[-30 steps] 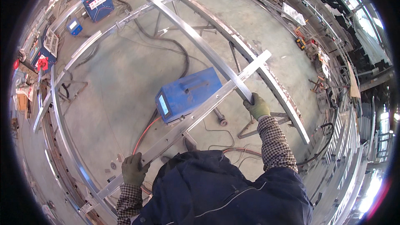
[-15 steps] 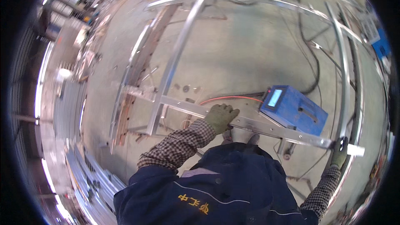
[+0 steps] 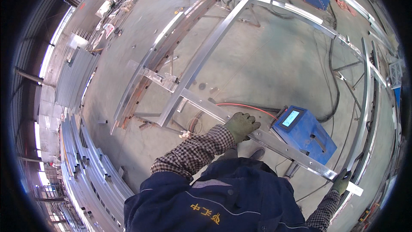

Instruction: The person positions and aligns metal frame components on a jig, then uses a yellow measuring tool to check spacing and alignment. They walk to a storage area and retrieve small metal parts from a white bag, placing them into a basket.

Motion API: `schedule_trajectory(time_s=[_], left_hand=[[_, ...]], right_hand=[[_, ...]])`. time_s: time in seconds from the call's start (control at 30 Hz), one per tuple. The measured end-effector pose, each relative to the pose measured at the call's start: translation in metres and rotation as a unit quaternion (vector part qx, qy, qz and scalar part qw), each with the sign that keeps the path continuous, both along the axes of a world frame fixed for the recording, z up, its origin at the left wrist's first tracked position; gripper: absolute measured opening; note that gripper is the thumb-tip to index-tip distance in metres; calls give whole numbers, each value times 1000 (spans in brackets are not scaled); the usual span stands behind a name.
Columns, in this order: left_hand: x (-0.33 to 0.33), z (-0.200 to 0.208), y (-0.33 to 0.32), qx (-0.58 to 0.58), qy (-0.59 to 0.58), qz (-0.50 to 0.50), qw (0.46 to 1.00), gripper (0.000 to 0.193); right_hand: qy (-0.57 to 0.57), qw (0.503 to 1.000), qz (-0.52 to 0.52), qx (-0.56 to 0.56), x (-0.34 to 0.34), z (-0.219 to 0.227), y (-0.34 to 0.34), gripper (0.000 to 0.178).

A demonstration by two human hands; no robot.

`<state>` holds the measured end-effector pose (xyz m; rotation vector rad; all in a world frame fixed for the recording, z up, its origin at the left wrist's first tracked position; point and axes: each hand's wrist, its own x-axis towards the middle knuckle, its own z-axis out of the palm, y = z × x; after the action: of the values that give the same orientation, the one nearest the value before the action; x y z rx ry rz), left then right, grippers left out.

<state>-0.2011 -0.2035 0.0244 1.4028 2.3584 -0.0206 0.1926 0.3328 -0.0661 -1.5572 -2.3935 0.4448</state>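
- Left hand (image 3: 242,126) clasps the metal bar (image 3: 285,148), stretched across the near side — its grip pinching the bar.
- Right hand (image 3: 341,182) meets the bar's right end; its grip's closure cannot be told.
- Blue machine (image 3: 305,136) stands on the floor (image 3: 266,73), just beyond the bar.

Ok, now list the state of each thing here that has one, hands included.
Left hand: gloved, on the near bar, grip unclear.
Right hand: gloved, at the near bar's right end, grip unclear.
Near blue machine: screen lit.
Left crossbar: lying across the near bar.
Orange-red hose: curved.
Black cable: bent, lying on the floor.
Metal profiles: lying side by side.
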Motion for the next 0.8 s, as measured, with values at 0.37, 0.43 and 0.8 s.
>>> schedule_trajectory(time_s=[0.37, 0.43, 0.8], left_hand=[[-9, -2, -43, 254, -13, 21, 967, 86], [-27, 4, -88, 328, -20, 92, 940, 81], [-148, 27, -582, -9, 240, 646, 725, 81]], right_hand=[[-70, 996, -57, 28, -3, 11, 6, 76], [-32, 993, -17, 112, -3, 21, -27, 71], [-9, 999, 34, 41, -119, 36, -211, 64]])
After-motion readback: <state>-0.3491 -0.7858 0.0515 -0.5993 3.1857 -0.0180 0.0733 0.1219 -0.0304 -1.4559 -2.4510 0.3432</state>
